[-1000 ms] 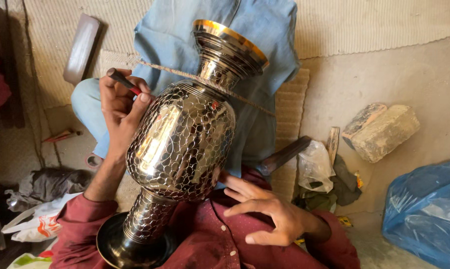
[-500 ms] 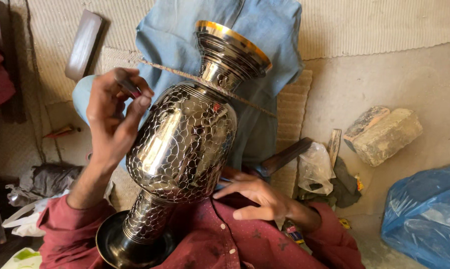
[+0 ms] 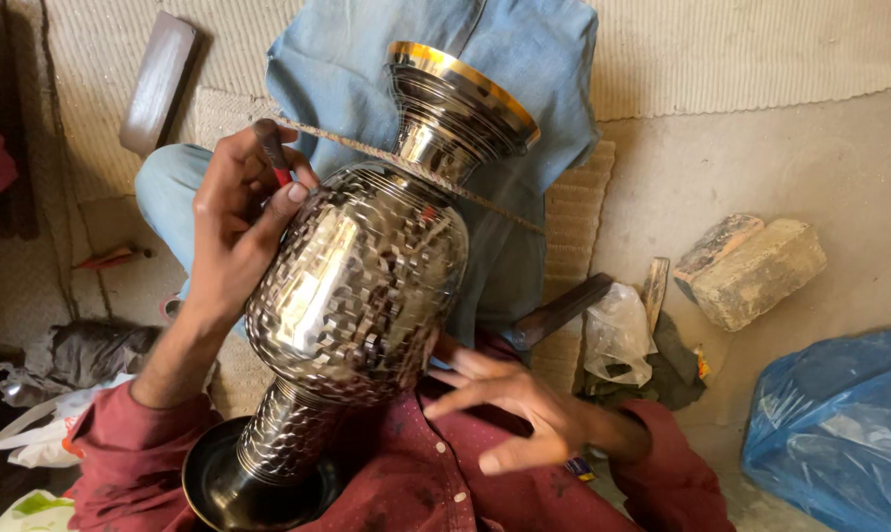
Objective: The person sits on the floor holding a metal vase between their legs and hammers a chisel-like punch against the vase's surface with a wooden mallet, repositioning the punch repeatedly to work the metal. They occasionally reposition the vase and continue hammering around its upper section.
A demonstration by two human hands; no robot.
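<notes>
A large polished metal vase (image 3: pixel 367 286) with a faceted belly, gold rim and dark foot lies tilted across my lap. My left hand (image 3: pixel 234 227) rests on its upper left shoulder and pinches a thin tool with a dark and red handle (image 3: pixel 271 150). The thumb presses on the metal. My right hand (image 3: pixel 510 409) sits at the vase's lower right, fingers spread, touching the belly's underside. A thin cord (image 3: pixel 445 182) runs across the vase's neck.
Blue cloth (image 3: pixel 524 59) covers my legs under the vase. A wooden block (image 3: pixel 158 84) lies at the upper left and a stone brick (image 3: pixel 751 266) at the right. A blue plastic bag (image 3: pixel 840 433), a clear bag (image 3: pixel 618 330) and a dark bar (image 3: pixel 559 310) are on my right.
My left hand opened its fingers off the vase, then settled again on the shoulder with the tool. My right hand has stayed by the lower belly, shifting only slightly.
</notes>
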